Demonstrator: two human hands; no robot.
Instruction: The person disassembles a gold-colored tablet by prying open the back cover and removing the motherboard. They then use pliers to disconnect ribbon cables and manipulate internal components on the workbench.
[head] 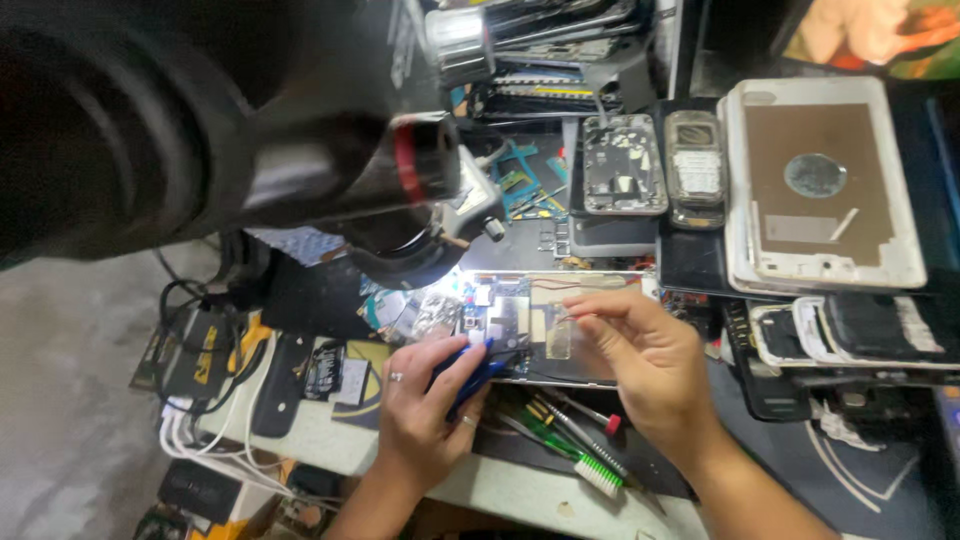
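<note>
An opened phone (540, 330) lies back-up on the bench under a bright lamp, its circuit board and metal shields exposed. My left hand (432, 405), with rings on two fingers, grips a blue-handled tool (478, 370) whose tip points at the board. My right hand (645, 365) rests on the phone's right part, finger and thumb pinched at a small piece near the shield; what it pinches is too small to tell.
A black microscope head (400, 190) looms over the upper left. Screwdrivers and a green-handled brush (565, 445) lie in front of the phone. Stripped phones (625, 165), a white tablet back (825, 185) and more housings are stacked at the right. Cables (200, 430) hang at the left edge.
</note>
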